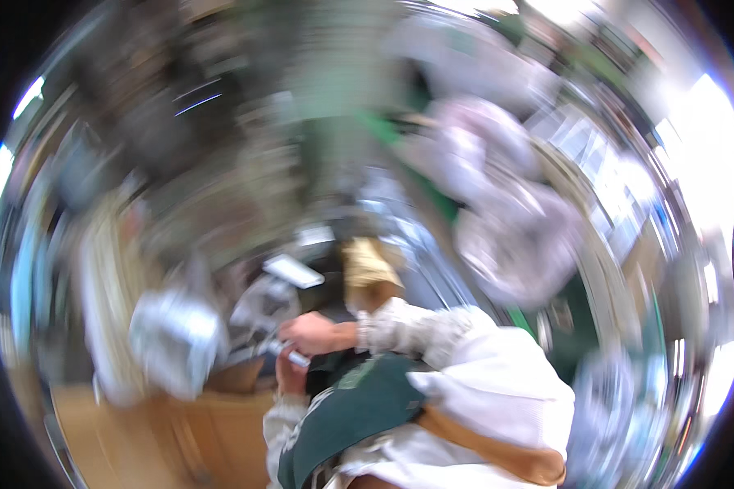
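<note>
A: What are your fingers doing?

B: Your right hand [311, 332] is curled shut around a small white tube [289, 352]; one end pokes out below the fist. Your left hand [289, 376] sits just under it, touching or nearly so, but the blur hides whether its fingers are wide or closed.

A: And around them?

B: Your right sleeve [408, 326] is pale and patterned, running in from the right. A dark green cloth [359, 407] lies over your lap below both hands. Beyond the tube, a flat white piece [294, 270] and grey shapes smear together; you cannot tell what they are. A brown surface [139, 432] shows at lower left.
</note>
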Motion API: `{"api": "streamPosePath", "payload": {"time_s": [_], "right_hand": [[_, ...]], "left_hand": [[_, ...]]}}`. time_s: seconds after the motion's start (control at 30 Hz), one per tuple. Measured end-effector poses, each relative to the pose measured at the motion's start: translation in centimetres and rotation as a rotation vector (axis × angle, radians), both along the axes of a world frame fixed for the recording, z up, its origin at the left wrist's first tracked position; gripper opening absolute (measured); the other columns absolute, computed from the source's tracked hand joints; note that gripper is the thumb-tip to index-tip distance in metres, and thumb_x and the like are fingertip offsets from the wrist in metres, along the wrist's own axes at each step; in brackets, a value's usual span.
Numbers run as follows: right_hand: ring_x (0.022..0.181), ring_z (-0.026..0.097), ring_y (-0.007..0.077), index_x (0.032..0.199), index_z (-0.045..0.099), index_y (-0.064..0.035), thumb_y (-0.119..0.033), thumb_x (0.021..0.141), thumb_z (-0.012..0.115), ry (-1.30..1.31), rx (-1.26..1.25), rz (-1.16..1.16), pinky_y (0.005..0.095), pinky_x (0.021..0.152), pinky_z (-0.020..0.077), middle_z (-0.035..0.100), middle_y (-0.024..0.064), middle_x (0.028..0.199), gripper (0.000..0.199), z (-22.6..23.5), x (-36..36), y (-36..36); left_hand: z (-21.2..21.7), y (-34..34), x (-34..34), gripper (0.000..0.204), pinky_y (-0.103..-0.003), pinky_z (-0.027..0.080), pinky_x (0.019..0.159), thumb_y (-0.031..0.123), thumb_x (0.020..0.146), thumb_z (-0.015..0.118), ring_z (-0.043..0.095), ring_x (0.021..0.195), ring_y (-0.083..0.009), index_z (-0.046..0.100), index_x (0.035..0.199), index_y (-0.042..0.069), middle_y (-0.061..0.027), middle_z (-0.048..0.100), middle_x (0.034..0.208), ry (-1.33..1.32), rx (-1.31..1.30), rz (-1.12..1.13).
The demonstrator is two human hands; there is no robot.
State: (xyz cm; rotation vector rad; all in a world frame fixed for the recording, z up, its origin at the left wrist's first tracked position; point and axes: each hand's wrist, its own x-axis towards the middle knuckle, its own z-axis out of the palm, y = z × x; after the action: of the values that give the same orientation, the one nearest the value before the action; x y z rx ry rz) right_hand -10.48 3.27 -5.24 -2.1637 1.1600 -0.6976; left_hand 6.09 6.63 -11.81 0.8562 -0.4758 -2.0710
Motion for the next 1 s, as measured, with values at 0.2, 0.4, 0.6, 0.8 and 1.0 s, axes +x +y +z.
{"api": "streamPosePath", "payload": {"time_s": [0.2,0.4,0.6,0.8,1.0], "right_hand": [[0.081,0.062,0.0343,0.089,0.062,-0.0082,-0.011,0.072,0.063,-0.114,0.065,-0.965,0.043,0.067,0.0507,0.061,0.0129,0.09,0.017,-2.6,-15.5,11.1],[0.068,0.065,0.0358,0.068,0.055,0.0,0.003,0.065,0.057,0.384,-0.13,-1.71,0.0441,0.059,0.0513,0.045,0.0204,0.137,0.004,-0.5,-24.1,23.0],[0.065,0.067,0.0265,0.071,0.064,-0.0037,-0.005,0.072,0.06,0.571,0.265,-1.804,0.0381,0.055,0.0531,0.063,0.0158,0.1,0.004,-5.9,-31.7,30.1],[0.068,0.067,0.0283,0.069,0.063,-0.0027,-0.007,0.074,0.059,0.918,-0.078,-1.991,0.0383,0.058,0.0549,0.061,0.0118,0.082,0.008,3.1,-31.6,30.6],[0.063,0.066,0.0275,0.079,0.064,-0.0046,-0.008,0.08,0.056,0.64,0.065,-2.033,0.0391,0.054,0.0538,0.062,0.0121,0.083,0.009,-3.4,-27.7,30.7]], "left_hand": [[-4.8,-1.8,-11.7,0.013,-0.031,0.051,0.077,0.012,0.09,0.058,0.062,0.089,-0.0165,0.061,0.098,0.002,-0.0065,0.065,0.094,-0.115,0.443,-0.56],[-3.6,-4.6,-15.4,0.011,-0.033,0.051,0.077,0.011,0.089,0.061,0.063,0.089,-0.0176,0.061,0.098,0.006,-0.0044,0.067,0.094,-0.257,0.429,-0.853],[-3.9,-2.4,-21.8,0.01,-0.033,0.052,0.076,0.011,0.09,0.058,0.063,0.088,-0.0189,0.062,0.098,0.005,-0.006,0.067,0.093,-0.161,0.406,-1.261],[-4.1,-4.3,-22.4,0.013,-0.032,0.051,0.073,0.012,0.091,0.056,0.063,0.085,-0.0195,0.063,0.097,0.003,-0.0077,0.067,0.091,-0.252,0.443,-1.357],[-5.5,-5.4,-22.4,0.01,-0.032,0.05,0.069,0.01,0.089,0.058,0.062,0.082,-0.0196,0.063,0.095,0.003,-0.0066,0.066,0.085,-0.15,0.488,-1.509]]}}
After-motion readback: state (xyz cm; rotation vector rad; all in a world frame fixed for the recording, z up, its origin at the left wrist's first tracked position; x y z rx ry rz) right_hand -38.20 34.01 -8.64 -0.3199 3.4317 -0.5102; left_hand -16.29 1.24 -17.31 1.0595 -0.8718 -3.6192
